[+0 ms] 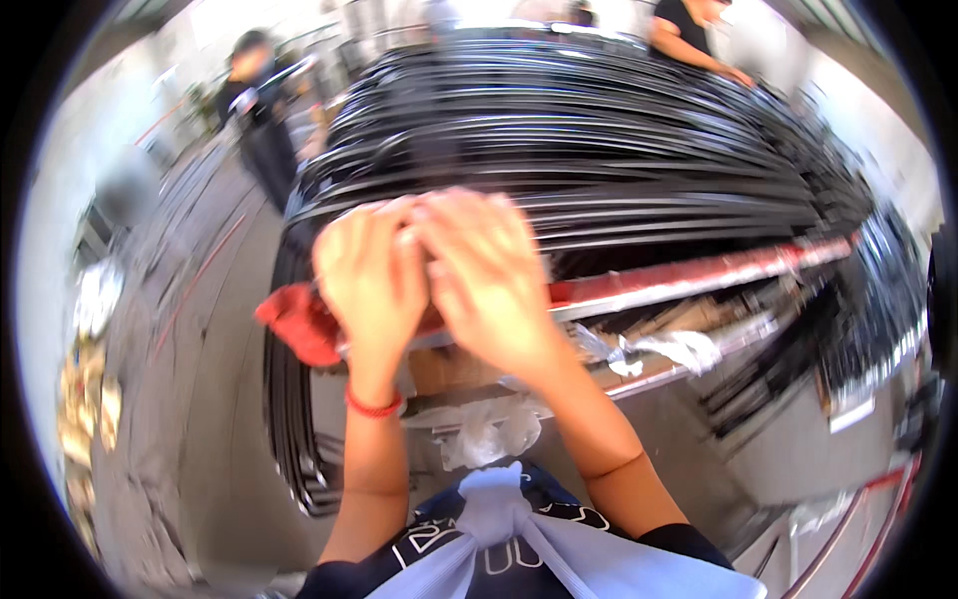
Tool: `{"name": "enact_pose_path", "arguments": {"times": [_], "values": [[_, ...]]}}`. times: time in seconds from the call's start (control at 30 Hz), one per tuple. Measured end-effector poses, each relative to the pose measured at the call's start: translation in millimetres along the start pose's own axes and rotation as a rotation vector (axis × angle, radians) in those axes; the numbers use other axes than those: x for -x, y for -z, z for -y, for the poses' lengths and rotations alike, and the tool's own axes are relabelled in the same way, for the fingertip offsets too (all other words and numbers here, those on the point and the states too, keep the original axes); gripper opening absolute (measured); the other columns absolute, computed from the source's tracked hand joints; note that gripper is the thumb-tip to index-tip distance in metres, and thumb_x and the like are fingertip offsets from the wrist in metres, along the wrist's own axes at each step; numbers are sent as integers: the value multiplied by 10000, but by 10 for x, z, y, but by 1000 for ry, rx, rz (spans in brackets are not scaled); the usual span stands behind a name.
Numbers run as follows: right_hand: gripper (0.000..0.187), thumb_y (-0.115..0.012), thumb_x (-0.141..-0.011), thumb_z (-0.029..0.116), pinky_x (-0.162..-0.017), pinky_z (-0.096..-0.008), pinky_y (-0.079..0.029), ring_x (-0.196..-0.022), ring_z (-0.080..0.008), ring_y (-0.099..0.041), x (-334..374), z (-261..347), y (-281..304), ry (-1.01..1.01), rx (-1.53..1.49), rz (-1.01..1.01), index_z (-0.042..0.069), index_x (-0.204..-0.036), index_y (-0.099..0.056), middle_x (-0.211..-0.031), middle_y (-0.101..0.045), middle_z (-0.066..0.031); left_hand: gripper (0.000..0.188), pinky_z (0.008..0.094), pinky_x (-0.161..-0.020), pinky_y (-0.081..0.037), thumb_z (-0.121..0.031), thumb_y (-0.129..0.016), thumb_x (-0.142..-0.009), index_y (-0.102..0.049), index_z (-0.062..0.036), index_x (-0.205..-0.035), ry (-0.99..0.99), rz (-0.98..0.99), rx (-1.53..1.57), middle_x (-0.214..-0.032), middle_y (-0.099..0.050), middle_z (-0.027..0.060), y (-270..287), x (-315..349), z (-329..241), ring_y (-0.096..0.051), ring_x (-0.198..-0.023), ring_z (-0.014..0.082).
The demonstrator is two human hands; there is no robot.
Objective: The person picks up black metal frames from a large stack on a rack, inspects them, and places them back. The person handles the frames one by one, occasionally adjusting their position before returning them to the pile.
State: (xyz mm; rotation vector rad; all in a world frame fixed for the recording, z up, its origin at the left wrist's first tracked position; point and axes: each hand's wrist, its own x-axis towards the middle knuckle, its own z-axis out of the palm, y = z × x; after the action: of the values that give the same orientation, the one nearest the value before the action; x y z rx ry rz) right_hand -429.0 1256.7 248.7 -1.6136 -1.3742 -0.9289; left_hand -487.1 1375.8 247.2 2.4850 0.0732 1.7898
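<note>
My left hand [369,265] and my right hand [484,270] are side by side, touching, over the near left part of a big pile of long black strips [609,150]. Their fingers are curled and pressed together, with the backs of the hands facing up and the fingertips out of sight. Whatever they may hold is hidden, and the picture is smeared by motion. Under my wrists runs a frame bar wrapped in red cloth [299,324], with a silvery edge toward me. My left wrist wears a red cord bracelet [372,404].
Below the bar lie cardboard [444,369] and crumpled clear plastic [494,429]. More black strips [873,309] stand at the right. One person [259,110] is at the far left; another person [689,35] reaches onto the pile at the far right. Red metal tubing [878,519] rises at the lower right.
</note>
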Motion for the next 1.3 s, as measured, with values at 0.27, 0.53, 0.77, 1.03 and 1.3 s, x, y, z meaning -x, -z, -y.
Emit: {"name": "enact_pose_path", "arguments": {"times": [0.27,0.53,0.77,1.03,1.3], "values": [[449,-588,-742,52,-918,-422,-405,-1075,-316,-516,549,-62,626,-117,-170,115,21,-1185,-520,-1212,-519,-147,231,380,-792,-393,-145,-427,-893,-593,-27,-1001,-82,-34,-106,-965,-598,129,-104,11,-10,-536,-880,310],[225,-557,-783,32,-692,-372,-481,-777,-307,-599,2139,-272,1940,-700,-122,163,15,-1000,-616,-858,-625,-156,263,380,-782,-395,-159,-385,-927,-586,-10,-1007,-27,-133,-244,-961,-600,141,-200,91,29,-540,-866,315],[214,-545,-826,38,-758,-344,-492,-865,-281,-627,3104,-413,3303,-958,-190,79,17,-1024,-623,-936,-647,-151,353,418,-1032,-275,-83,-461,-852,-524,17,-1185,24,-250,-214,-1214,-526,184,-570,205,-857,-438,-1181,338],[224,-479,-859,0,-799,-297,-481,-892,-228,-635,3546,-361,4537,-1136,-194,-73,-7,-1039,-611,-949,-657,-136,222,387,-1027,-275,-91,-505,-855,-615,-65,-1046,46,323,449,-1321,-425,153,-1819,570,-3460,-368,-1247,306],[239,-479,-840,-26,-808,-285,-468,-887,-213,-631,3976,-407,5284,-1318,-131,-377,-2,-1030,-622,-934,-659,-142,185,410,-1032,-278,-62,-543,-822,-633,-79,-983,-87,583,757,-1279,-455,166,-2611,519,-4947,-383,-1229,318]]}}
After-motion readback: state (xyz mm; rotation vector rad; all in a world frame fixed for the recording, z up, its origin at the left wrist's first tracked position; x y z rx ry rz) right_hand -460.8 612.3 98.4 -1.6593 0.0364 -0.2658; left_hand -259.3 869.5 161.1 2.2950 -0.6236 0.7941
